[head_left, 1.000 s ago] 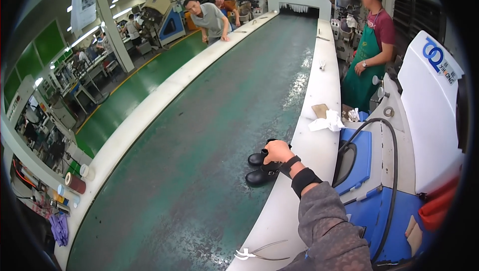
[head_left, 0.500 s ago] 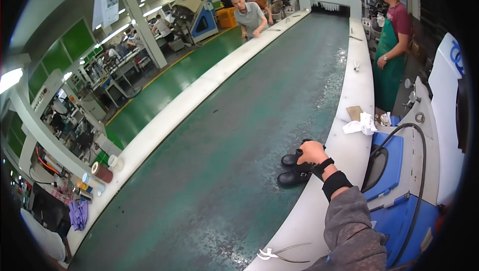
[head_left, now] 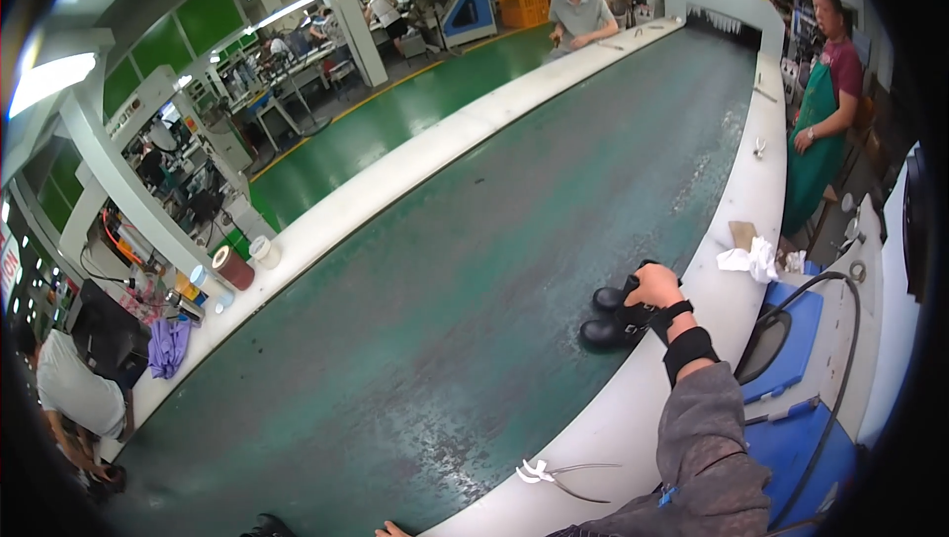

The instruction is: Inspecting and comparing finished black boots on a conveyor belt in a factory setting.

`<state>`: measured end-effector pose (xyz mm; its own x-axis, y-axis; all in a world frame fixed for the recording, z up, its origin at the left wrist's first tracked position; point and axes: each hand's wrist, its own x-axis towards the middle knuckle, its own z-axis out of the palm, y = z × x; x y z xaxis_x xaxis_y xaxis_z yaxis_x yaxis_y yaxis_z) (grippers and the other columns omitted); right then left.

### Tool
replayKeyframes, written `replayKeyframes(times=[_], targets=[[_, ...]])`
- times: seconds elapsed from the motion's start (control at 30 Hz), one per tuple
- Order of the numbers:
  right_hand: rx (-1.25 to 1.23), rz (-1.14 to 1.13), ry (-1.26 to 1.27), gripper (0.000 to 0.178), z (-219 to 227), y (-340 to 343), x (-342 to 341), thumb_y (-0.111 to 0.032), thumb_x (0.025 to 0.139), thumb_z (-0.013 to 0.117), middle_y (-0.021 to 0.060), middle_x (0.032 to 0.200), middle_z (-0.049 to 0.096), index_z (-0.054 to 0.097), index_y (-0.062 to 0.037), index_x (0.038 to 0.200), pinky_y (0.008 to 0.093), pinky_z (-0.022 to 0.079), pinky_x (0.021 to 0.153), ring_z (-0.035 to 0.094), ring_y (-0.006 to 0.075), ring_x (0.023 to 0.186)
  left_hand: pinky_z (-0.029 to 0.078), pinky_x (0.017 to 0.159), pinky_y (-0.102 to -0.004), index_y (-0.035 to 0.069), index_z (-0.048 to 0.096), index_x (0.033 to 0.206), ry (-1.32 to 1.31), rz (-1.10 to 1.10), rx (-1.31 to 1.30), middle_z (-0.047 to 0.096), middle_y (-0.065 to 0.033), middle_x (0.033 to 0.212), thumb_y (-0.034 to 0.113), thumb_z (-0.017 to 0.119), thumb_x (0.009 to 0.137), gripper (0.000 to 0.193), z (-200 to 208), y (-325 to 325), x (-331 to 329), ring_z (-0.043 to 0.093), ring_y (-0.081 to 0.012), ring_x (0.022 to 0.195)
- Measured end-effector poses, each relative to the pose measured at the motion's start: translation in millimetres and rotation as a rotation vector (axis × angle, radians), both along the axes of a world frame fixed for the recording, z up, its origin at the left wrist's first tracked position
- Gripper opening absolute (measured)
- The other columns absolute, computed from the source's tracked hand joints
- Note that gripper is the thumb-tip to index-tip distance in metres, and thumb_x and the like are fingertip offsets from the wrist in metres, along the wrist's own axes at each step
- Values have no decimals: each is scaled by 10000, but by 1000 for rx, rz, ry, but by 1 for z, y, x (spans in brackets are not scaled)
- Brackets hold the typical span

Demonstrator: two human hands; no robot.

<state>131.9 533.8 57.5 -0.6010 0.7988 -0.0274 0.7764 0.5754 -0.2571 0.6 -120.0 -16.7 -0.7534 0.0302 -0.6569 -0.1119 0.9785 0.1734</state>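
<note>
View's swung L since the earlier frame, so the R hand (head_left: 654, 288) & the pair of black boots (head_left: 605, 333) now show further R; relative to the belt (head_left: 415, 290) they look to be at abt the same spot, its R edge. Newly in: fingertips of what's prob. the L hand (head_left: 391, 530) at the belt's near end, plus part of a dark shoe (head_left: 267, 525), well L of those fingertips. Co-worker (head_left: 79, 389) by the belt's near L corner shows more fully too, bent over.

Step in hand, as I'd judge it: gripping the pair by the uppers. Next move calls for a firm hold on both at once, b/c a loose pinch might drop one.

R hand's fingers are closed, pinching the boot tops; boots lie just below & L of it, touching it, toes pointing L across the belt. Can't tell if the belt bears their weight. L hand mostly cut off, so can't tell if spread or curled.

White ledge (head_left: 613, 438) runs along the belt's R side, w/ a pliers-like tool (head_left: 535, 472) beside the belt's near stretch & crumpled white paper (head_left: 756, 260) further up.
</note>
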Motion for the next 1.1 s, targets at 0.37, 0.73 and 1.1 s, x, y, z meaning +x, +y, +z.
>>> replayKeyframes(times=[0.37,0.73,1.1], targets=[[159,-90,-72,265,-3,-44,-16,-202,682,638,167,906,678,716,-58,890,412,515,821,647,338,908,209,1096,-496,-20,139,1446,60,-4,-23,200,-354,1419,479,864,408,1362,7,-2,0,208,-468,1333],[245,-122,146,176,2,-126,-36,-197,757,602,151,825,680,712,-65,796,423,534,656,669,332,754,244,1078,-513,55,159,1465,118,16,22,187,-339,1414,456,851,439,1300,14,-10,15,206,-469,1324],[-108,233,475,249,93,-339,-27,-230,680,600,224,727,636,669,6,716,459,517,670,636,392,718,253,1069,-483,26,257,1431,136,-70,89,348,-314,1337,618,687,669,1056,-58,-37,-10,327,-412,1273]])
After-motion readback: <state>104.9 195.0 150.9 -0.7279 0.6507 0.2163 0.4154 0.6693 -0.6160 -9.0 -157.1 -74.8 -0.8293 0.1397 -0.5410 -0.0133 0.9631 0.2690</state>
